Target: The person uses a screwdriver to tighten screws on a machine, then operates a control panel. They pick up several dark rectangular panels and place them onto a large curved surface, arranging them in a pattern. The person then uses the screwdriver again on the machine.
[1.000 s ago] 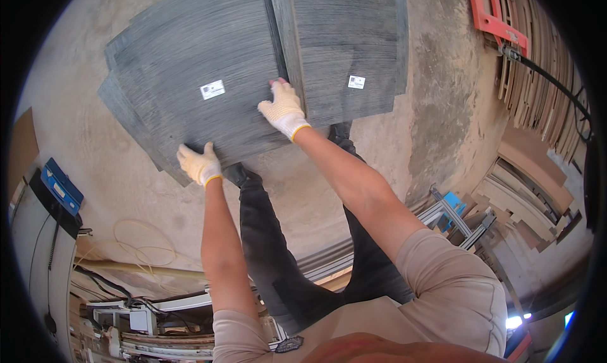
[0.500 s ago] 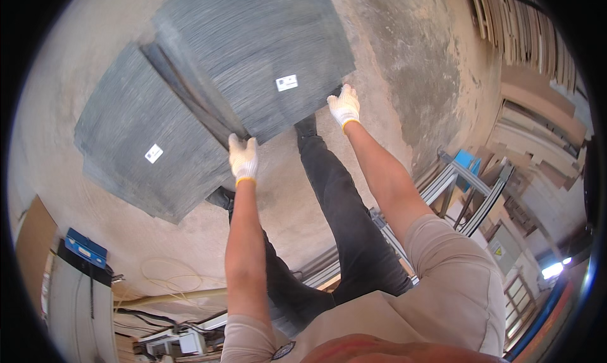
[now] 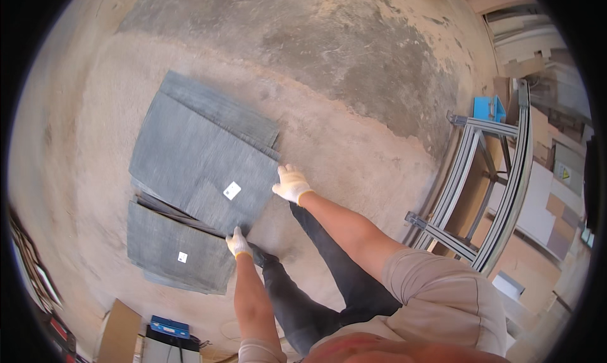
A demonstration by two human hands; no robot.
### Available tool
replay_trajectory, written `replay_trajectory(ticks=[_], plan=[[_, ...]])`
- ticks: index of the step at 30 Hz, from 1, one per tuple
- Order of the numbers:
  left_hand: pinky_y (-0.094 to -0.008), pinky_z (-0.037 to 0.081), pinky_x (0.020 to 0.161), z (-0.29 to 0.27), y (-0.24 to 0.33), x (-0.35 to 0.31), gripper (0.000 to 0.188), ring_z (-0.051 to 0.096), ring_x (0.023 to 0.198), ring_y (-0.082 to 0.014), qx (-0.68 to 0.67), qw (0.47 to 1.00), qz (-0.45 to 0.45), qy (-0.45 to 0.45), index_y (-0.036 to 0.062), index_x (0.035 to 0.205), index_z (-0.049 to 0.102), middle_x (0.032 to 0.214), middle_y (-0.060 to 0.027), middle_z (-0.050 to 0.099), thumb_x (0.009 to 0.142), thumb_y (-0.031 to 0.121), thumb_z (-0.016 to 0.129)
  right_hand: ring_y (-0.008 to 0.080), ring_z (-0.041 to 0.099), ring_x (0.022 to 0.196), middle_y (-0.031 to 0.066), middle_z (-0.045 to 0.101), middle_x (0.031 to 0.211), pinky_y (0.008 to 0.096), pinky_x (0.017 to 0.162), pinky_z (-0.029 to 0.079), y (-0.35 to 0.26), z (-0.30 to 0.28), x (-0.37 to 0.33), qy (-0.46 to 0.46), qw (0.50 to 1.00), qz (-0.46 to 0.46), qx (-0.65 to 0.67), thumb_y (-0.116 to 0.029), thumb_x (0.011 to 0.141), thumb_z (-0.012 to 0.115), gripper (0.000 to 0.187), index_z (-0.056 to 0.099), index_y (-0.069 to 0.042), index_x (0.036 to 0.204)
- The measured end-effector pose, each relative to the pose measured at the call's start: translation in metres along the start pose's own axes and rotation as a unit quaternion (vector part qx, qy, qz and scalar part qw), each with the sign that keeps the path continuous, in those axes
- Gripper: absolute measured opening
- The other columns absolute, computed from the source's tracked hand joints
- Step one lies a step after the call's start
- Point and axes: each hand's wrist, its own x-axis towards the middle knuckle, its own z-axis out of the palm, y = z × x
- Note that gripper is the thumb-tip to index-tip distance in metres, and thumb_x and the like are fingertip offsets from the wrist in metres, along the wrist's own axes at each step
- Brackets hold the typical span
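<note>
Metal frame (image 3: 455, 171) right of panels (image 3: 196, 151)

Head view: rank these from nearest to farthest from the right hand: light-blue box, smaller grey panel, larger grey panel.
1. Larger grey panel: its edge is right at the right hand, extending left.
2. Smaller grey panel: lower left.
3. Light-blue box: far upper right.

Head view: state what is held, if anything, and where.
Larger grey panel, seemingly held at its near edge: left grip at one corner, right grip at the other, its hold unclear.
</note>
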Motion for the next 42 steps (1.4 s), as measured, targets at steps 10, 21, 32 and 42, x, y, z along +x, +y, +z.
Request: replay_trajectory(ticks=[10, 21, 32, 42], plan=[[-0.0318, 0.044, 0.049, -0.132, 0.152, -0.265, 0.024, 0.064, 0.069, -0.0161, -0.174, 0.928, -0.133, -0.3, 0.016, 0.116, 0.064, 0.097, -0.0001, 0.071, 0.103, 0.037, 0.063, 0.0167, 0.064, 0.06, 0.0122, 0.069, 0.076, 0.0365, 0.058, 0.05, 0.074, -0.142, -0.132, -0.036, 0.843, 0.032, 0.536, -0.036, 0.089, 0.077, 0.042, 0.068, 0.003, 0.104], [-0.0347, 0.045, 0.056, 0.126, 0.358, -0.541, 0.022, 0.065, 0.079, -0.0202, -0.035, 0.891, -0.03, -0.452, 0.0083, 0.116, 0.063, 0.103, -0.0077, 0.071, 0.103, 0.026, 0.062, 0.0288, 0.062, 0.112, 0.0113, 0.066, 0.126, 0.046, 0.095, 0.05, 0.168, -0.339, -0.24, 0.07, 0.436, 0.052, 0.896, -0.032, 0.092, 0.078, 0.048, 0.06, -0.009, 0.129], [-0.0361, 0.055, 0.065, 0.336, 0.552, -0.453, 0.044, 0.069, 0.072, -0.021, 0.267, 0.859, 0.271, -0.342, 0.0006, 0.1, 0.073, 0.086, -0.0101, 0.074, 0.1, 0.044, 0.065, 0.0383, 0.073, 0.086, 0.026, 0.073, 0.088, 0.0483, 0.082, 0.054, 0.315, -0.735, -0.091, 0.419, 0.774, 0.105, 0.462, -0.028, 0.086, 0.064, 0.037, 0.072, 0.008, 0.089], [-0.0354, 0.042, 0.044, 0.339, 0.698, -0.415, 0.017, 0.059, 0.055, -0.0213, 0.044, 0.982, 0.06, -0.171, 0.0086, 0.085, 0.06, 0.072, -0.0072, 0.059, 0.094, 0.022, 0.059, 0.0424, 0.07, 0.099, 0.0239, 0.073, 0.103, 0.0535, 0.09, 0.055, 0.433, -1.087, 0.08, 0.412, 0.91, 0.029, 0.035, -0.035, 0.092, 0.064, 0.033, 0.076, -0.006, 0.1]])
